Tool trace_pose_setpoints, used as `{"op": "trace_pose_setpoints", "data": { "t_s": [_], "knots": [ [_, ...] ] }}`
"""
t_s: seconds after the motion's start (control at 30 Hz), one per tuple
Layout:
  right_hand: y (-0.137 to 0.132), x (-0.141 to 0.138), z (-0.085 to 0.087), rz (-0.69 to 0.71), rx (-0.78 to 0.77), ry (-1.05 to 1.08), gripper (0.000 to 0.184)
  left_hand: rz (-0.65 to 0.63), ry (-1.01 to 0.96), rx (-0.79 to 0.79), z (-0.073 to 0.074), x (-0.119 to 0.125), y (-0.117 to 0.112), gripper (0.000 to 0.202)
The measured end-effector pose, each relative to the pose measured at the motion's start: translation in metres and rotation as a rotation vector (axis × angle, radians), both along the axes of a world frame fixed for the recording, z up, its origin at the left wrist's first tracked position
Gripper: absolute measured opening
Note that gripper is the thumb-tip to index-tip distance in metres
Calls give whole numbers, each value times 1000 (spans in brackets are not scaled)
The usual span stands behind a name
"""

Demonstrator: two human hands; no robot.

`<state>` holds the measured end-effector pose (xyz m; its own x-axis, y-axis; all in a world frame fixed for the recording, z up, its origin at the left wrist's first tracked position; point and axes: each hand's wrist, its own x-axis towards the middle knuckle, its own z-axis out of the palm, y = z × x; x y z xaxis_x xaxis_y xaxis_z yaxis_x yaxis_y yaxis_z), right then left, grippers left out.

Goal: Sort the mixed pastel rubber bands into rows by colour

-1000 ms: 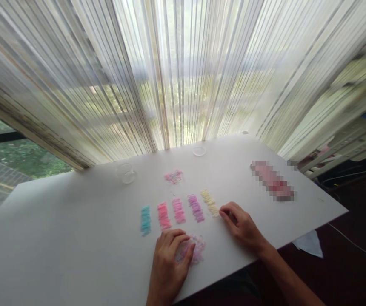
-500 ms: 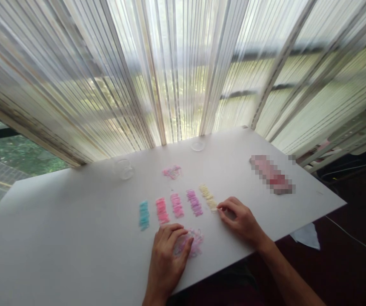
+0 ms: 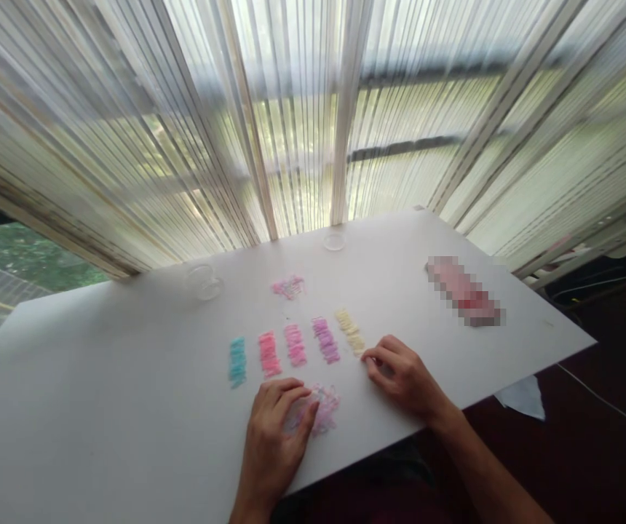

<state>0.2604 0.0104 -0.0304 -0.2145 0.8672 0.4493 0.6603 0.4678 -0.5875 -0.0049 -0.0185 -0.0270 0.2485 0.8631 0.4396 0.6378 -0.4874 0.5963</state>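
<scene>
My left hand (image 3: 272, 432) lies on the white table (image 3: 100, 393), its fingers stretched over a mixed pile of small pastel pieces (image 3: 321, 409). My right hand (image 3: 400, 375) rests with fingers curled and pinched together beside the near end of a yellow row (image 3: 350, 332); what it pinches is too small to see. Sorted rows lie ahead of both hands: teal (image 3: 236, 361), pink (image 3: 269, 353), lighter pink (image 3: 295, 344) and purple (image 3: 326, 339). A smaller loose pink heap (image 3: 288, 287) lies farther back.
Two clear round dishes stand near the far edge, one on the left (image 3: 202, 282) and a smaller one (image 3: 334, 241) at the middle. A blurred pink object (image 3: 463, 291) lies at the right. Sheer striped curtains hang behind the table. The table's right corner ends at a dark floor.
The view has tilted up and drifted a little. My right hand has shifted slightly left along the yellow row's near end. My left hand stays on the mixed pile.
</scene>
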Motion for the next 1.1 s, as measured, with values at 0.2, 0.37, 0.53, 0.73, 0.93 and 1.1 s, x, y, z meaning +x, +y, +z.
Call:
{"op": "trace_pose_setpoints", "data": {
  "t_s": [0.2, 0.37, 0.53, 0.73, 0.93, 1.1],
  "knots": [
    [0, 0, 0, -29, 13, 21, 16, 26, -29, 15, -4, 0, 0, 11],
    [1, 1, 1, -46, 32, 42, 17, 49, -64, 27, -3, 1, -1, 14],
    [-1, 1, 2, -53, 88, 65, 16, 78, -82, -53, 5, -8, -3, 16],
    [-16, -19, 12, 91, -25, 96, 17, 11, 83, -96, 12, -26, -5, 21],
    [-18, -39, 14, 207, -172, 90, 18, -34, 185, -166, 19, -29, -2, 21],
    [-18, -41, 6, 224, -162, 67, 14, -63, 227, -202, 21, -25, 3, 15]
  ]
}}
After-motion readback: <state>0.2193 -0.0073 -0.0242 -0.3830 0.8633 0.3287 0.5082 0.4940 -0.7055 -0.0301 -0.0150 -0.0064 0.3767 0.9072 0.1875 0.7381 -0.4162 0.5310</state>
